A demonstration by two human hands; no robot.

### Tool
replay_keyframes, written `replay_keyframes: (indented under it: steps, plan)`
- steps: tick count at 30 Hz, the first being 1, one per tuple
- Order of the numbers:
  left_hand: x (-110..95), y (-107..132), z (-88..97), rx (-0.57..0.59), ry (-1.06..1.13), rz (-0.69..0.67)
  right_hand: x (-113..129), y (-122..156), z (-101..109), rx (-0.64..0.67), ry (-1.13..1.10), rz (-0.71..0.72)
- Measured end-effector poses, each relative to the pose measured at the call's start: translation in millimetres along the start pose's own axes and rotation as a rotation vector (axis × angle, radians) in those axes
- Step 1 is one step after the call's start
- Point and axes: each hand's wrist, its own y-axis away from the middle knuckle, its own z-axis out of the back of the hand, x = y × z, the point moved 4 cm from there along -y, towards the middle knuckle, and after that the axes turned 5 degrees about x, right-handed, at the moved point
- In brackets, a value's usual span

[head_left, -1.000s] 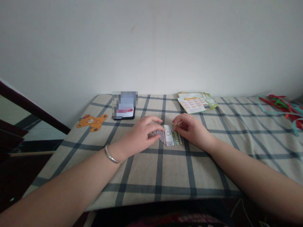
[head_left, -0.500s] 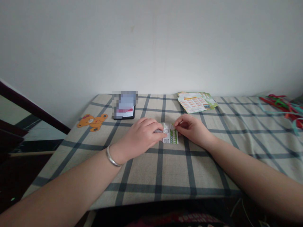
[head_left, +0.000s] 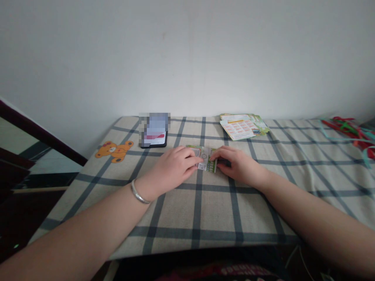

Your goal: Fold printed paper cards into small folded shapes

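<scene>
A small printed paper [head_left: 204, 159], white and green with grey print, lies at the middle of the checked cloth, and a crease or fold seems to run across it. My left hand [head_left: 176, 166], with a silver bangle at the wrist, grips the paper's left side, its fingers curled over the top. At the right edge, my right hand [head_left: 236, 162] has its thumb and fingertips closed on the paper. Both hands cover parts of the sheet, so its full outline is hidden.
Behind my right hand lies a fanned pile of printed leaflets [head_left: 241, 128]. A phone [head_left: 155, 134], partly pixelated, rests back left, near an orange bear cutout [head_left: 113, 151]. Red, green and pale blue ribbons [head_left: 356, 132] lie at the far right. A wall [head_left: 193, 58] borders the table's back.
The paper has shifted slightly away from me and turned a little. My right fingers have moved left onto its edge; my left fingers now show more of its left part.
</scene>
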Motion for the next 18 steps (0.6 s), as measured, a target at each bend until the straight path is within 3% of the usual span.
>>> replay_keyframes:
  steps: [18]
  plan:
    - [-0.6, 1.5, 0.2, 0.020, 0.044, -0.056, 3.8, 3.1, 3.7, 0.030, 0.093, 0.111]
